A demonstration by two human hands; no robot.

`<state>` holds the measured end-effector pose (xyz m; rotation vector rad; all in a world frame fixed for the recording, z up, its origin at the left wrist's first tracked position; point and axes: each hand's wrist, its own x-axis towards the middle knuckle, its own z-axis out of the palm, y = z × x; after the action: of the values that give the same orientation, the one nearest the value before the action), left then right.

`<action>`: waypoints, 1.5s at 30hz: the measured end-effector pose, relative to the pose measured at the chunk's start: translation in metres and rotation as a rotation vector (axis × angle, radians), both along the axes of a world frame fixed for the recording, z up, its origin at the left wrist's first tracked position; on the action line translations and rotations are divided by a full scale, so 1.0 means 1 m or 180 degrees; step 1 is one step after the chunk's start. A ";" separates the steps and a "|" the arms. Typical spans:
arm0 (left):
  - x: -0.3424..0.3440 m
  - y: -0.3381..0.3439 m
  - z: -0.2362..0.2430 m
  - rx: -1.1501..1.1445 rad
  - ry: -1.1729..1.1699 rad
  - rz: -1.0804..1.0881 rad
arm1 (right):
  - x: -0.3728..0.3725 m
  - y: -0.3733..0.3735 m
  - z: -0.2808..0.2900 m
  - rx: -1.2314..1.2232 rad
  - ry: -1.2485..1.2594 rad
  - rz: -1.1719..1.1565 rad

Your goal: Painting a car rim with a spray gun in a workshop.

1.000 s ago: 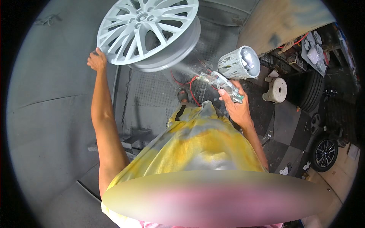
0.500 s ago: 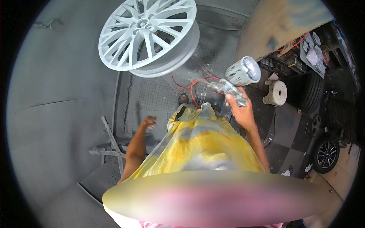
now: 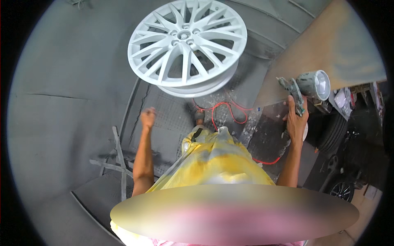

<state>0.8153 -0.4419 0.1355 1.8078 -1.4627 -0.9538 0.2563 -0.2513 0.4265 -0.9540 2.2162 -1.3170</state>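
Observation:
My right hand [image 3: 296, 125] is wrapped round the handle of a paint-smeared spray gun [image 3: 294, 95]. The gun's round paint cup [image 3: 315, 85] tilts to the right, and its nozzle end lies to the upper left. Ahead of me, a white multi-spoke alloy wheel rim [image 3: 184, 36] is held up off the floor, its support hidden beneath it. Some distance separates the spray gun from the rim's right edge. My left hand [image 3: 148, 117] is raised below the rim's lower left side, its fingers curled into a fist with nothing visible in it.
A red hose [image 3: 223, 104] loops over the floor near my foot. To the left stands a grey crossed-bar stand [image 3: 120, 158]. On the right are a tan panel [image 3: 324, 45], a black tyre [image 3: 334, 133], a dark wheel [image 3: 341, 190] and a pale stool [image 3: 305, 132] partly behind my wrist.
My right hand has carried the spray gun to the right, away from the rim. My left hand has risen slightly and moved left. The view has shifted, so the rim appears lower and further right.

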 end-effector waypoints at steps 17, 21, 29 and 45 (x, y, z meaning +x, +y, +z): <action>-0.171 -0.204 0.219 -0.2365 -0.0874 -0.2312 | 0.162 -0.183 0.020 -0.0154 -0.0923 0.1198; -0.179 -0.230 0.207 -0.2429 -0.0958 -0.2618 | 0.187 -0.206 0.013 0.0184 -0.0418 0.1310; -0.188 -0.239 0.206 -0.2391 -0.1257 -0.2897 | 0.200 -0.239 0.005 -0.0535 0.0993 0.1608; -0.166 -0.216 0.218 -0.1287 -0.0604 -0.4124 | 0.211 -0.219 0.029 -0.0318 -0.0538 0.0892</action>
<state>0.6489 -0.6579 0.3535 0.5091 -2.7517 -0.8885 0.4673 -0.4707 0.4558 -1.0996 1.8301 -1.3324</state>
